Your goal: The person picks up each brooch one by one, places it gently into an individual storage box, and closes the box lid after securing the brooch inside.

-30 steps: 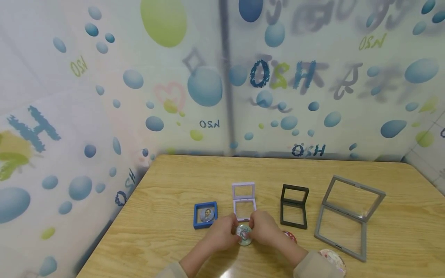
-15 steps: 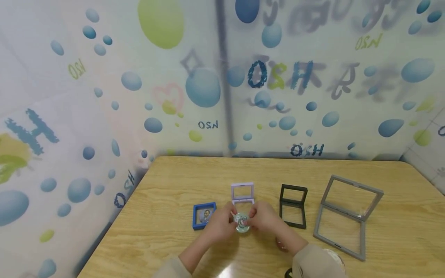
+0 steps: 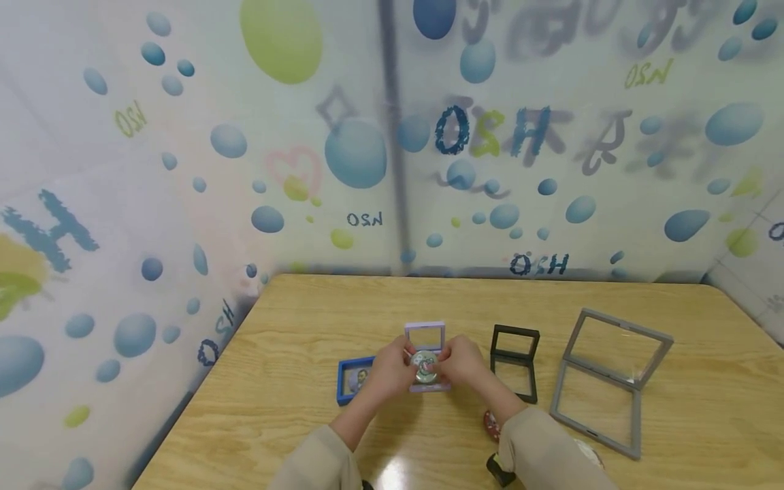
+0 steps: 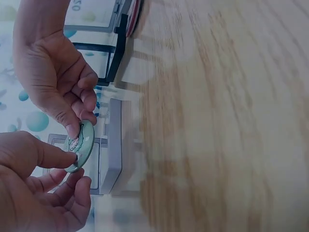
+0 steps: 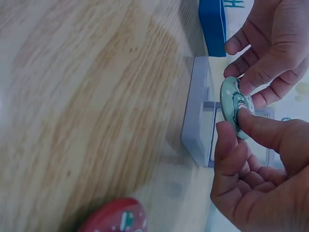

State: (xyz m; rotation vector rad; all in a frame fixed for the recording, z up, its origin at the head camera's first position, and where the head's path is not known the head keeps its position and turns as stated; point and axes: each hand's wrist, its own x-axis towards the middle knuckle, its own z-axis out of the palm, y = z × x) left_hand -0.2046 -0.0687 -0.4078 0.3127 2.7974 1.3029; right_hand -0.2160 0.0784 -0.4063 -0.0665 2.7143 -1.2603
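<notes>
A round green button badge (image 3: 425, 367) with a cartoon print is held between both hands, above the lower half of an opened lilac display frame (image 3: 430, 388). My left hand (image 3: 390, 373) pinches its left edge, thumb on the printed face. On the opposite edge my right hand (image 3: 463, 362) pinches it the same way. In the left wrist view the badge (image 4: 86, 147) is tilted and appears raised off the lilac frame (image 4: 114, 145). The right wrist view shows both thumbs on the printed side of the badge (image 5: 229, 104). My hands hide part of the frame.
Left of the hands lies a blue frame (image 3: 341, 384) holding a portrait badge (image 3: 357, 380). To the right stand an opened black frame (image 3: 516, 357) and a larger opened grey frame (image 3: 635, 422). A red badge (image 3: 491, 426) and a pale badge (image 3: 589, 452) lie partly behind the right arm.
Both hands have carried the green badge forward, from in front of the lilac frame to above its lower half. The other frames stay in place.
</notes>
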